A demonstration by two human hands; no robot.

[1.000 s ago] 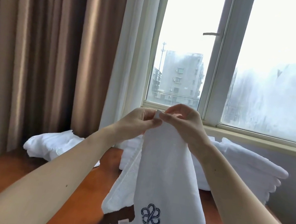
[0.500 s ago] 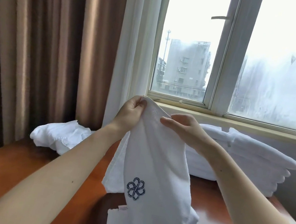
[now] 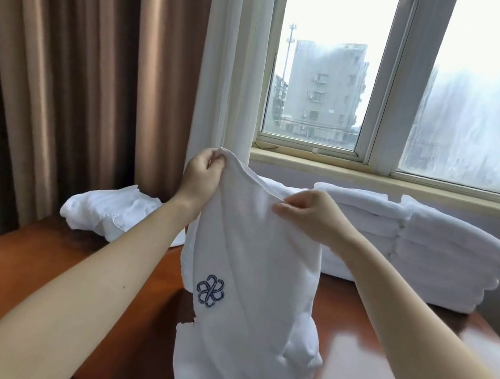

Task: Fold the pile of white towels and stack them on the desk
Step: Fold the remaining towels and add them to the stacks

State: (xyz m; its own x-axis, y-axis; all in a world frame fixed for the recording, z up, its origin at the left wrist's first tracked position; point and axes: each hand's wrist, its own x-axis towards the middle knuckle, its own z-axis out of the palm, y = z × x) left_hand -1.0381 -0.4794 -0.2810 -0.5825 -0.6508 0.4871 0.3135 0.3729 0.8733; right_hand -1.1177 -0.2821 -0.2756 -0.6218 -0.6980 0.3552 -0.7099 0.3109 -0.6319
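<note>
A: What are the hands doing?

B: The left hand (image 3: 202, 175) pinches the top corner of a white towel (image 3: 252, 254), fingers curled round it. The right hand (image 3: 309, 214) pinches the same edge, near the left and a little lower.

A: How does the towel hang?

B: Its long axis is vertical. It drops below both hands to the desk (image 3: 35, 271), where its lower end bunches. Its dark blue emblem (image 3: 210, 290) faces the camera.

A: Around them?

B: Beyond the right hand is a stack of folded towels (image 3: 445, 260), partly hidden by the held towel. Beyond the left hand is a crumpled towel pile (image 3: 108, 213), before the brown curtain (image 3: 66, 64).
</note>
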